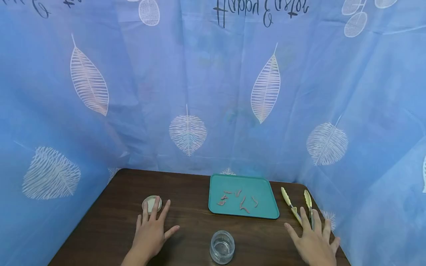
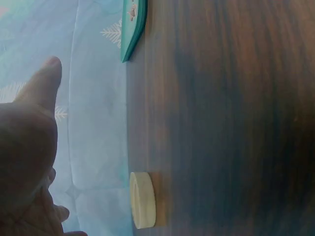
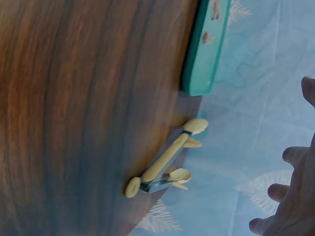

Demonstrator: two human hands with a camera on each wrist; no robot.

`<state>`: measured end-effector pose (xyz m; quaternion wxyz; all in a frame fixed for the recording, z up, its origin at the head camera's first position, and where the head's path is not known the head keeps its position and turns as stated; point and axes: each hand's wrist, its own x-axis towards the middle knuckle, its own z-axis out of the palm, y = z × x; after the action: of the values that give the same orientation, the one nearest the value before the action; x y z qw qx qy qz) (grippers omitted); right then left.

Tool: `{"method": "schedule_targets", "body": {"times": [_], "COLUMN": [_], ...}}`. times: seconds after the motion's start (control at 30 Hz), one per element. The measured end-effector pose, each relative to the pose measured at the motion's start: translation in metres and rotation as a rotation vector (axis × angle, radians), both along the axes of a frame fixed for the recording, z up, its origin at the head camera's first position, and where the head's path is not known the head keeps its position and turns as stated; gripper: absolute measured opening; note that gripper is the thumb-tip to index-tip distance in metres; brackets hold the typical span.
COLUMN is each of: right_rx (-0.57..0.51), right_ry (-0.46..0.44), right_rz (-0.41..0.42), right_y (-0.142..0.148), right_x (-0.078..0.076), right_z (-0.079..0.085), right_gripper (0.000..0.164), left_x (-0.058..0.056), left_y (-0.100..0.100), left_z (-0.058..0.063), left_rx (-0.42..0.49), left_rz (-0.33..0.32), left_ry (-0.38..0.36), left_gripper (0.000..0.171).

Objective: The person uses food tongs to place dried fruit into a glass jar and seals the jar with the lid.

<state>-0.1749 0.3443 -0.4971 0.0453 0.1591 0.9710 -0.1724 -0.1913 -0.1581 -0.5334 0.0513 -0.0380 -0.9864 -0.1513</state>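
Note:
My left hand point(image 1: 150, 232) hovers over the left of the table with fingers spread, its fingertips overlapping a round pale lid point(image 1: 152, 204) in the head view. The lid point(image 2: 142, 200) lies flat in the left wrist view. On the right, my right hand point(image 1: 314, 240) is spread too, held above a pair of tongs with pale yellow tips and grips point(image 1: 287, 197). Those tongs point(image 3: 165, 157) rest on the table with their arms apart. Between the hands stands a clear glass jar point(image 1: 222, 247) with its mouth uncovered. Neither hand holds anything.
A teal tray point(image 1: 266, 208) sits at the back right of centre, with several small brownish-pink strips point(image 1: 243, 205) scattered on it. The dark wooden table point(image 1: 186, 236) is bordered by a blue leaf-patterned curtain point(image 1: 219, 92) behind and at both sides.

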Motion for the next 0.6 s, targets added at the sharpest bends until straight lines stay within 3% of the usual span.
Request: {"method": "schedule_targets", "body": {"times": [0.27, 0.43, 0.6], "right_rx": [0.006, 0.012, -0.007], "right_ry": [0.032, 0.091, 0.093], "right_rz": [-0.119, -0.188, -0.251], "right_y": [0.017, 0.031, 0.048], "right_x": [-0.016, -0.027, -0.036], "right_z": [-0.031, -0.049, -0.064], "right_gripper": [0.144, 0.147, 0.146], "left_x": [0.0, 0.001, 0.005], "left_y": [0.004, 0.016, 0.035], "left_z": [-0.011, -0.013, -0.02], "left_rx": [0.087, 0.169, 0.246], "left_rz": [-0.007, -0.014, -0.06], "left_ry": [0.084, 0.114, 0.118], "left_gripper": [0.092, 0.091, 0.088]}}
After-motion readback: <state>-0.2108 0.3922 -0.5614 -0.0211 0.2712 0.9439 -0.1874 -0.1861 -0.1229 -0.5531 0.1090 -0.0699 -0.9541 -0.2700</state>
